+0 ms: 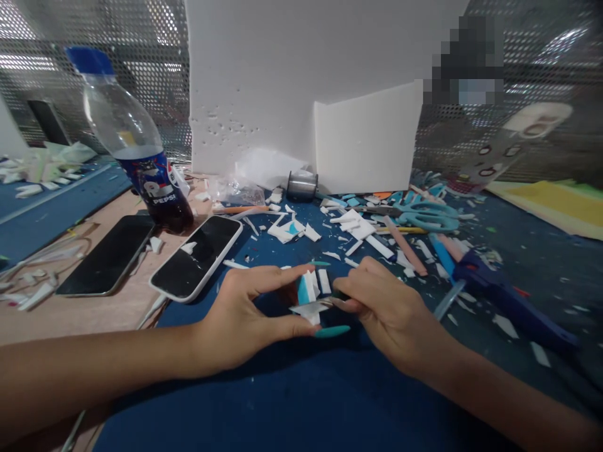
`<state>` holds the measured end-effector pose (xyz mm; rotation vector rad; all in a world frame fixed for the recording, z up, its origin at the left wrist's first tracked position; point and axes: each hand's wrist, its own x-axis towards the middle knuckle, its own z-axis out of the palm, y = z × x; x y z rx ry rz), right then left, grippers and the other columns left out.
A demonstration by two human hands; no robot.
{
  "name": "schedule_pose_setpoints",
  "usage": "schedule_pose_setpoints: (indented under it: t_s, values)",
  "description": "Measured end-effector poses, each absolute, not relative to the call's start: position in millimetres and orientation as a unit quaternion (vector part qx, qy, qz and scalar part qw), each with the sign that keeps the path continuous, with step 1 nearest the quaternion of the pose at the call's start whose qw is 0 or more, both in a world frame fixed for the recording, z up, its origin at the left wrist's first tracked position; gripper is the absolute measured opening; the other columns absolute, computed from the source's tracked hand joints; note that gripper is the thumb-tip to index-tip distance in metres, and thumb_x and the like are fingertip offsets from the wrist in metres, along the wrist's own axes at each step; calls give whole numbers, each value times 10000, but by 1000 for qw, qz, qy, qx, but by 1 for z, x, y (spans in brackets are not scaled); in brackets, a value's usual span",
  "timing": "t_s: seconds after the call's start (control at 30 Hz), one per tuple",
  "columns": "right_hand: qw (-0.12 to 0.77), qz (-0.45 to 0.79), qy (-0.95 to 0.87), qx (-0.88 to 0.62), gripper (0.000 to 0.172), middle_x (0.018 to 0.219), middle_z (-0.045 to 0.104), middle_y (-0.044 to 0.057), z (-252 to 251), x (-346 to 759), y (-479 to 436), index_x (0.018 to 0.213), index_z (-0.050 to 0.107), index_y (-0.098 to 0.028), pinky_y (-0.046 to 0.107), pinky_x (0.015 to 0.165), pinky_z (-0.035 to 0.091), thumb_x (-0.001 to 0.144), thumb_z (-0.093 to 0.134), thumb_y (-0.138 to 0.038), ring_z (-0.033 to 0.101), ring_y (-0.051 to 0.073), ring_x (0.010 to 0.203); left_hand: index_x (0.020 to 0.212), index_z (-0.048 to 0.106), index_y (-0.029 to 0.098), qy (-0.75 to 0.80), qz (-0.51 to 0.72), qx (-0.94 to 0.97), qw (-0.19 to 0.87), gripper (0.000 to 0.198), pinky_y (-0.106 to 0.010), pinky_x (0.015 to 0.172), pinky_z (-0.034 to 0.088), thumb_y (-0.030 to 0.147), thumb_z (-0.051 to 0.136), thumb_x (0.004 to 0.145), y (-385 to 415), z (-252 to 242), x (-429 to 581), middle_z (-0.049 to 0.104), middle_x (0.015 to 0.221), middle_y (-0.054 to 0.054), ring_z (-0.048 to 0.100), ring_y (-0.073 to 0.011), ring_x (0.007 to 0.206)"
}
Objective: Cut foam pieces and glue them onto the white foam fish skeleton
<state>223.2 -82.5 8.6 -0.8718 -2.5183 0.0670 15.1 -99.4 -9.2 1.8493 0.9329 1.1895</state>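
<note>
Where a wooden strip meets a blue surface (282,408), a Pepsi bottle (141,163) stands at far left. Two phones lie screen-up just in front of it: a dark phone (109,254) and, to its right, a white-cased phone (195,257). Right of the phones, the left hand (245,317) rests on the surface with a narrow grip. Its thumb and forefinger pinch a small white and blue foam piece (308,294), low against the surface near the middle of the view. The tip of a thin metal tool (330,302) touches that piece from the right, held in the closed grip of the right hand (389,307). Most of the tool is hidden, so its kind cannot be told. Doing this well seems to call for a steady left pinch, fingertips clear of the metal tip, both wrists braced on the surface, and slow, light pressure, since the piece is tiny. Behind the hands, white foam scraps (351,223) litter the surface. Farther right lie teal scissors (426,215) and a dark blue tool (504,295).
</note>
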Motion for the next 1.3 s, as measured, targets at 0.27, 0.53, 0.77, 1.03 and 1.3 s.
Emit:
schedule_pose_setpoints:
  t_s: [0.27,0.53,0.77,1.03,1.3]
  values:
    - [258,10,-915,-311,205,588,415,4,3,224,-81,766,484,-182,271,525,295,883,338,-98,344,153,574,1085,642,129,359,459,734,349,492,-240,598,444,265,763,628,-98,-9,17,592,667,-11,517,-114,608]
    - [261,-12,-914,-309,215,575,417,7,7,222,-82,751,473,-189,270,516,304,902,334,-126,345,158,574,1101,635,156,353,463,735,349,496,-243,593,461,275,756,635,-98,-9,16,614,684,-20,536,-120,615]
    - [264,-7,-912,-314,199,591,434,16,6,223,-83,765,482,-173,271,526,318,896,342,-119,347,159,583,1118,624,168,334,481,744,323,502,-227,585,453,265,754,644,-98,-10,16,630,708,-24,533,-114,624]
    - [266,-16,-909,-320,246,575,422,9,7,218,-83,709,477,-183,261,522,318,898,333,-118,349,155,584,1070,652,161,347,457,751,328,493,-228,589,492,269,776,605,-100,-9,19,679,709,-25,559,-112,584]
    - [263,13,-908,-325,227,605,439,16,4,223,-83,750,482,-173,270,544,313,905,325,-120,345,160,595,1120,620,175,339,469,735,353,530,-226,663,518,225,773,615,-99,-8,18,692,805,-36,619,-132,679]
